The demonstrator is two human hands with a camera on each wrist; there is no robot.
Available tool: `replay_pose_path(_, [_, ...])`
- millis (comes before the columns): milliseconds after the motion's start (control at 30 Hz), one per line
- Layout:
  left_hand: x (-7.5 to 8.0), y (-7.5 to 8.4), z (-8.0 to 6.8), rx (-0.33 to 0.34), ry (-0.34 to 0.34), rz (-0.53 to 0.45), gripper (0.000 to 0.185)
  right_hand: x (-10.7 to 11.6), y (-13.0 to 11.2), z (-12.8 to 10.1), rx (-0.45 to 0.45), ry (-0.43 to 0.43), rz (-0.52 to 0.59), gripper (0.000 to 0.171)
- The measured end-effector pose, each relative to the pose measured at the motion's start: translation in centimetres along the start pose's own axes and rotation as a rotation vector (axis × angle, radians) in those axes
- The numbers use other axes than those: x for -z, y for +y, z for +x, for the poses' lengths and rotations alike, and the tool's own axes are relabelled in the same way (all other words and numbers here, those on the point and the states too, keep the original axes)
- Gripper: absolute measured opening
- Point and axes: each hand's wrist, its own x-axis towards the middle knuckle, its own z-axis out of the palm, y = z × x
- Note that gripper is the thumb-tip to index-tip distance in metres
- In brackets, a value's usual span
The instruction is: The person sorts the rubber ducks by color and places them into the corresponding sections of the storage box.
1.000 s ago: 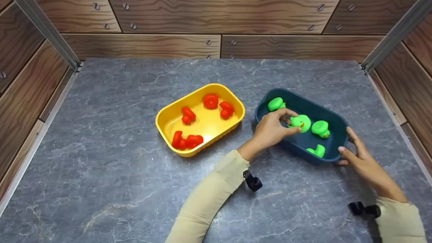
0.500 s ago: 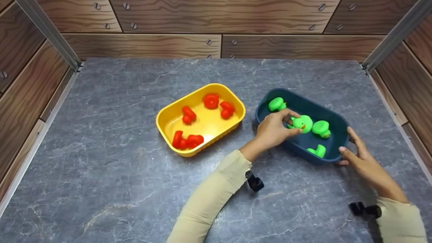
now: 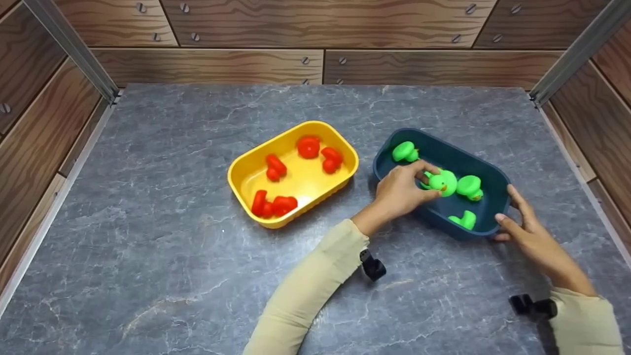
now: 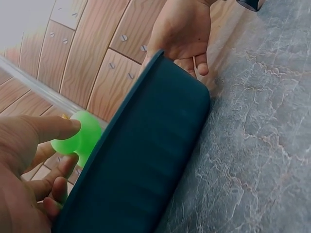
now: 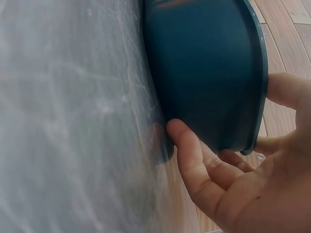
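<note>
My left hand (image 3: 400,191) pinches a green rubber duck (image 3: 446,183) between thumb and fingers, over the inside of a dark blue bin (image 3: 466,155). In the left wrist view the duck (image 4: 83,136) shows just past the bin's rim, between the fingertips. At the bin's right end, my right hand (image 3: 535,241) grips the rim, thumb on one side and fingers against the outer wall (image 5: 204,73). Several other green ducks lie in this bin: one at the far left (image 3: 404,151), one beside the held duck (image 3: 469,186), one near the front wall (image 3: 463,220).
Left of the blue bin stands a yellow bin (image 3: 231,180) with several red ducks (image 3: 308,147) lying in it. Both bins are on a grey marbled tabletop (image 3: 162,207). Wood-patterned panels (image 3: 207,67) enclose the back and sides.
The held green duck has shifted slightly right and tipped a little, with my left hand moving slightly along. My right hand keeps its place on the blue bin.
</note>
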Motion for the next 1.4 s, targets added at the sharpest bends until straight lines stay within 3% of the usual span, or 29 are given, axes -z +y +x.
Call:
replay_pose_path(167, [-0.1,0.0,0.1,-0.018,-0.008,0.051,0.031,0.0,-0.2,0.0,-0.001,-0.002,0.002,0.072])
replay_pose_path(367, [0.0,0.0,0.2,-0.024,-0.003,0.034,0.032,0.0,-0.2,0.0,0.001,-0.008,0.013,0.072])
replay_pose_path(800, [0.7,-0.9,-0.3,-0.164,0.031,-0.256,0.036,0.0,-0.2,0.0,0.0,-0.019,-0.007,0.073])
replay_pose_path(1167, [2.4,-1.4,-1.8,-0.234,0.036,-0.362,0.033,-0.1,-0.2,-0.1,-0.021,-0.016,-0.005,0.073])
replay_pose_path(1400, [3.9,-2.4,-2.4,-0.252,0.031,-0.351,0.037,-0.1,-0.2,-0.1,-0.009,-0.007,-0.003,0.072])
